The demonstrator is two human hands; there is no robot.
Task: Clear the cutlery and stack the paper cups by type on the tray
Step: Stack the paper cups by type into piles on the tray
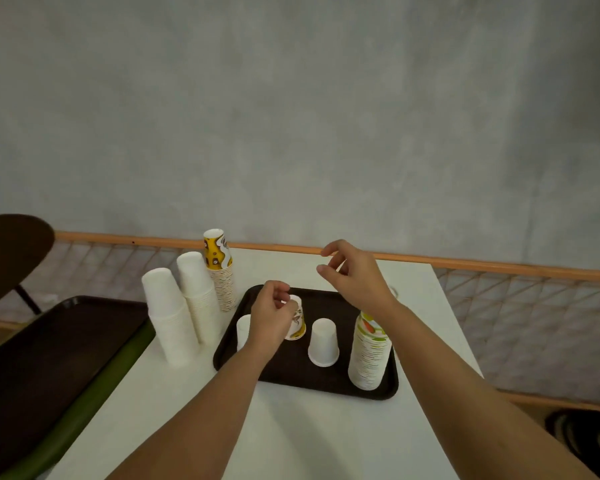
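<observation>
1. A second dark tray [49,358] sits at far left on a green surface beside the white table [291,438]; what it holds cannot be made out.
2. The dark tray [326,388] on the table carries four items. From the left: a single white cup [242,329], half hidden behind the left wrist; a patterned cup [298,323]; a lone white cup [323,342]; and a tall stack of green-and-orange printed cups [369,355] at the tray's right end.
3. The left hand [272,317] is over the tray's left half, its fingers curled and pinching the upturned bottom of the patterned cup.
4. The right hand [354,275] hangs above the tray's far edge. Thumb and forefinger are apart, the other fingers loosely bent, and it holds nothing.
5. Off the tray, on the table just to its left, stand two stacks of white cups [168,317], the near one lower and the farther one taller. A stack of yellow-patterned cups [219,268] stands behind them.
6. The yellow-patterned stack is close to the tray's far left corner.
7. A dark round chair back [11,251] shows at far left. An orange rail [465,263] runs along the grey wall behind the table.
8. The right forearm crosses in front of the top of the printed stack and hides part of it.
9. Every cup stands mouth down, bottom up, with its long axis upright. The three off-tray stacks appear to lean slightly left in this wide view.
</observation>
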